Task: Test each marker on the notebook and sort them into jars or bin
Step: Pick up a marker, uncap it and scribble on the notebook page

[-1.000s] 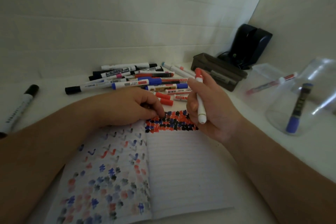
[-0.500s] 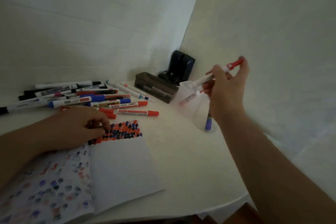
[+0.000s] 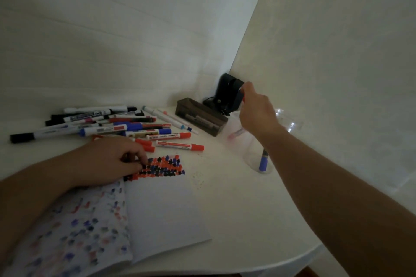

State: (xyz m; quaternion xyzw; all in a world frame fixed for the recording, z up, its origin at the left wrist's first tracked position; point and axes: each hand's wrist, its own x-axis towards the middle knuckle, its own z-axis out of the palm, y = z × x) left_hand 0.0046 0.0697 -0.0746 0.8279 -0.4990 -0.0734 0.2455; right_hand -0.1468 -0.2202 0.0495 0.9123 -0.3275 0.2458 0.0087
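Right hand over jar

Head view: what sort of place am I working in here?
Probably a home or office desk set in a wall corner: a white table, an open notebook covered in ink marks, a marker pile, and a dark desk tray.

I sit at a white table pushed into a corner: pale panelled wall at eleven o'clock, smooth cream wall at two (light dim, greyish).

Right hand hides most of the red-capped marker it grips above the clear jar; jar outline blurred.
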